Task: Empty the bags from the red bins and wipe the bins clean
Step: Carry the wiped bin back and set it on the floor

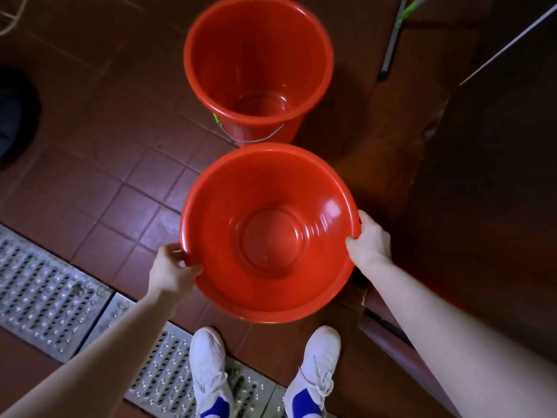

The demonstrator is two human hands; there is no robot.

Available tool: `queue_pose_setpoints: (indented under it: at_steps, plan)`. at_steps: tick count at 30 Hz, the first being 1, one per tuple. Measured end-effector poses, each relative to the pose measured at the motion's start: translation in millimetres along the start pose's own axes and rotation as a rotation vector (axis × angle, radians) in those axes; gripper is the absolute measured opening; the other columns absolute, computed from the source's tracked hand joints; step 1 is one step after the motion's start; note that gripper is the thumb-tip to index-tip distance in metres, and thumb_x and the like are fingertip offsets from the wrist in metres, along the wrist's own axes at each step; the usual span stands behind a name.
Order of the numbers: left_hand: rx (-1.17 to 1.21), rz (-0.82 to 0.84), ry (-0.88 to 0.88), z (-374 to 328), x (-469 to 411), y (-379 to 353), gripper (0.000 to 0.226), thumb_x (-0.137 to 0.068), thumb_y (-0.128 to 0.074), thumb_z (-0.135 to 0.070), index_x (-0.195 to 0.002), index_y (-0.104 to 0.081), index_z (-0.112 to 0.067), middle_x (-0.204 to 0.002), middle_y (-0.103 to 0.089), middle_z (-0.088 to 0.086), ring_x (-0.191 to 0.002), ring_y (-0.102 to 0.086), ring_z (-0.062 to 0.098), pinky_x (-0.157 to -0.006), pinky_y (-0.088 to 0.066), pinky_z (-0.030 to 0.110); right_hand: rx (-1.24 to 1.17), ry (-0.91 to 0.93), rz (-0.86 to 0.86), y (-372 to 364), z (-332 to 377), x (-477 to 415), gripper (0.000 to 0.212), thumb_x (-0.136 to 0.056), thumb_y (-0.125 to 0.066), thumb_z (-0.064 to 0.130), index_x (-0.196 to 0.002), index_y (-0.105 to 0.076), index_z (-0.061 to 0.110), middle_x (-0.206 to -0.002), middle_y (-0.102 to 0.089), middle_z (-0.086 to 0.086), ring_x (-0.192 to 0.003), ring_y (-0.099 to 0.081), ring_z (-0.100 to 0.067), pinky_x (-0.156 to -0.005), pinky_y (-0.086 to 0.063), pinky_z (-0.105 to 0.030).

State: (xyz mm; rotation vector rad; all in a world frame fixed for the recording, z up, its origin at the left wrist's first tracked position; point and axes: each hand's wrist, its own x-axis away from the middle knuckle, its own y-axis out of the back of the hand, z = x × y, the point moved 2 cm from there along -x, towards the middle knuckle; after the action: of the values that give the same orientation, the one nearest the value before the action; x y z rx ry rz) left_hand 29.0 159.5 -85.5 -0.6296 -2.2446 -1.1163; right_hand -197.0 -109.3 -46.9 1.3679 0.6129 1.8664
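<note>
My left forearm (90,357) and right forearm (452,342) are bare all the way down to my left hand (170,271) and right hand (372,241). I wear white shoes. The right shoe (319,360) shows white laces; the left shoe (208,366) is blurrier. Blue socks (218,407) show at both ankles.

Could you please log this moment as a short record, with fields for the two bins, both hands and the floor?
near bin: red near bin, mouth facing the camera, no bag visible inside
left hand: left hand grips the near bin's rim on its left side
right hand: right hand grips the rim on the opposite side
far bin: red far bin upright on the tiled floor, no bag visible inside, wire handle hanging down
floor: metal drain grate under the white shoes
</note>
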Motion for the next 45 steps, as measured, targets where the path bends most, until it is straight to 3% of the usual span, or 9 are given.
queue_pose_setpoints:
  at_steps: [9,12,15,18,20,25,33,41,45]
  plan:
    - [-0.062,-0.003,-0.071,-3.7,-31.2,-22.9,0.050,-0.072,-0.075,-0.006,-0.112,-0.049,-0.020,-0.103,-0.062,0.002,-0.093,-0.066,0.033,-0.080,-0.057,0.050,-0.020,0.085,-0.062,-20.8,-0.4,-48.0,0.067,-0.091,-0.057,0.008,-0.150,-0.032,0.026,-0.131,-0.061,-0.012,-0.120,-0.057,-0.032,-0.100,-0.046,-0.035]
    - [-0.133,0.022,-0.126,-10.5,-26.0,-21.9,0.054,-0.076,-0.075,-0.006,-0.122,-0.048,-0.018,-0.119,-0.060,0.005,-0.099,-0.063,0.027,-0.081,-0.051,0.039,0.098,0.161,-0.075,-17.4,0.5,-47.5,0.070,-0.093,-0.057,0.012,-0.153,-0.023,0.024,-0.149,-0.043,-0.009,-0.131,-0.046,-0.033,-0.105,-0.040,-0.038]
    - [-0.239,-0.060,-0.236,-19.7,-15.3,-14.0,0.072,-0.082,-0.073,-0.012,-0.144,-0.038,-0.010,-0.139,-0.047,0.014,-0.120,-0.055,0.029,-0.097,-0.046,0.043,0.485,0.465,-0.149,-9.7,-2.1,-32.2,0.063,-0.093,-0.058,0.023,-0.150,-0.031,0.027,-0.158,-0.026,-0.001,-0.139,-0.031,-0.028,-0.116,-0.023,-0.045]
    - [-0.332,-0.110,-0.343,-32.5,0.0,-12.6,0.062,-0.087,-0.067,-0.018,-0.143,-0.042,-0.008,-0.138,-0.048,0.016,-0.120,-0.052,0.035,-0.099,-0.042,0.047,0.811,0.858,-0.018,-10.9,-4.6,-13.7,0.037,-0.097,-0.045,0.032,-0.131,-0.057,0.026,-0.145,-0.044,-0.001,-0.137,-0.034,-0.023,-0.119,-0.003,-0.048]
    - [-0.309,-0.062,-0.324,-39.4,9.9,-16.0,0.054,-0.087,-0.064,-0.024,-0.138,-0.050,-0.012,-0.134,-0.052,0.014,-0.115,-0.055,0.035,-0.098,-0.042,0.045,0.933,0.942,0.111,-13.5,-9.8,-3.9,0.036,-0.099,-0.036,0.036,-0.119,-0.064,0.026,-0.127,-0.056,0.002,-0.128,-0.041,-0.021,-0.120,0.002,-0.046]
    - [-0.171,0.003,-0.154,-46.5,28.3,-18.1,0.066,-0.073,-0.044,-0.048,-0.133,-0.054,-0.022,-0.127,-0.063,0.011,-0.118,-0.055,0.032,-0.097,-0.040,0.039,0.918,0.808,0.211,-3.8,-33.4,5.7,0.040,-0.102,-0.033,0.035,-0.134,-0.055,0.025,-0.144,-0.046,0.005,-0.144,-0.024,-0.015,-0.121,-0.006,-0.043]
    - [-0.201,0.221,-0.152,-46.6,64.2,-49.3,0.070,-0.070,-0.052,-0.053,-0.135,-0.054,-0.027,-0.125,-0.065,0.009,-0.117,-0.058,0.029,-0.087,-0.039,0.032,1.069,0.465,0.358,24.5,-69.0,4.2,0.051,-0.101,-0.032,0.029,-0.152,-0.027,0.019,-0.162,-0.013,0.002,-0.150,0.002,-0.014,-0.122,-0.001,-0.045]
    - [-0.302,0.350,-0.211,-56.4,88.4,-93.4,0.059,-0.093,-0.060,-0.040,-0.146,-0.040,-0.024,-0.143,-0.051,0.008,-0.130,-0.048,0.029,-0.106,-0.035,0.036,1.194,0.207,0.490,44.0,-87.1,8.3,0.052,-0.100,-0.025,0.023,-0.151,-0.029,0.019,-0.163,-0.011,-0.001,-0.149,-0.011,-0.020,-0.121,0.001,-0.050]
    - [-0.355,0.381,-0.202,-68.9,84.3,-90.5,0.063,-0.094,-0.056,-0.044,-0.149,-0.033,-0.026,-0.144,-0.049,0.011,-0.128,-0.049,0.028,-0.105,-0.036,0.037,1.132,0.240,0.468,49.0,-71.6,7.2,0.046,-0.098,-0.035,0.028,-0.143,-0.043,0.021,-0.153,-0.034,-0.002,-0.144,-0.025,-0.022,-0.120,-0.002,-0.051]
